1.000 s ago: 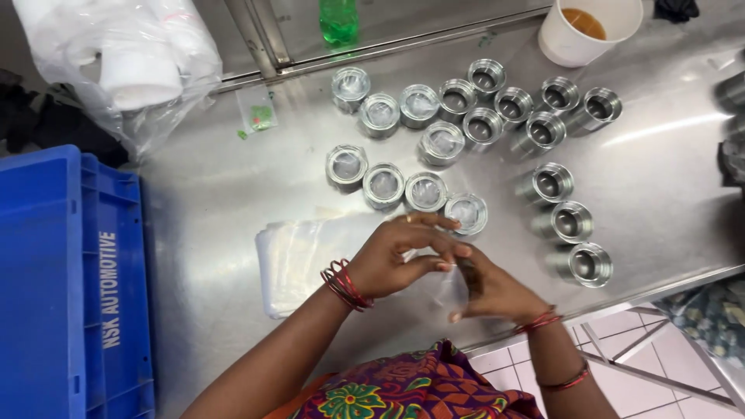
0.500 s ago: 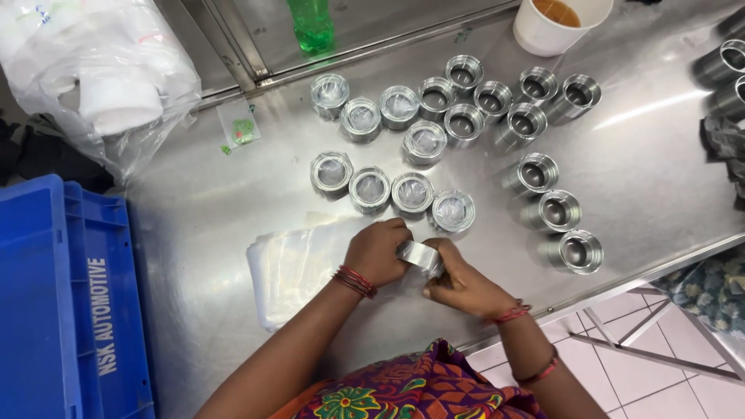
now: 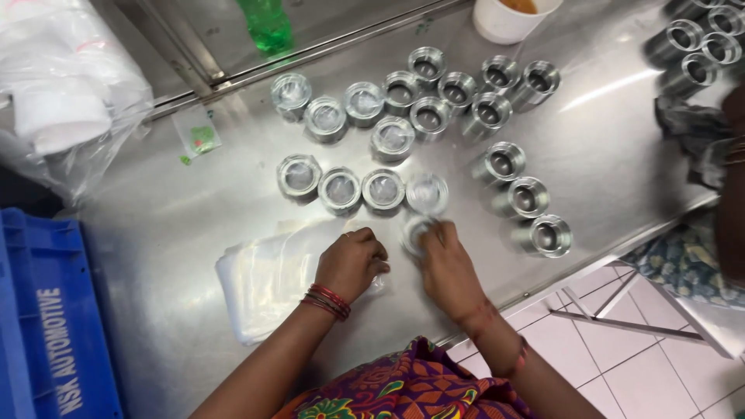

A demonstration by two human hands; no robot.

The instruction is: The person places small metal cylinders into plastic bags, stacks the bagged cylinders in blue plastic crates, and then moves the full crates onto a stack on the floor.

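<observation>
Head view. The right hand (image 3: 448, 268) rests on the steel worktop (image 3: 621, 155) at the near edge, fingers (image 3: 434, 233) closed around a wrapped metal ring (image 3: 415, 230); motion blur hides the exact grip. The ring sits just near of the wrapped ring (image 3: 427, 192) that ends the near row, close to it, contact not discernible. The left hand (image 3: 351, 262) lies just left of the right hand, fingers curled shut in a loose fist, pinching a thin clear film (image 3: 378, 284) at its right side. Its wrist overlaps the right part of a stack of clear plastic bags (image 3: 260, 275).

Difference from the frame half a second earlier: both hands then met around one ring between them, near of the row. The hands are now apart, and the ring has moved far and slightly right, held by the right hand alone. One second earlier the hands were joined in the same way. The row of four wrapped rings is unchanged.

Surroundings: the near row holds four wrapped rings, leftmost (image 3: 299, 175). A far row begins with wrapped rings (image 3: 291, 93) and continues rightward as bare metal rings (image 3: 427, 64). Three further bare rings (image 3: 549, 234) run diagonally at the right. A blue crate (image 3: 46, 326) stands at the near left, a white plastic bag (image 3: 62, 93) at the far left, a green bottle (image 3: 268, 23) and a white cup (image 3: 508, 19) at the far edge.
</observation>
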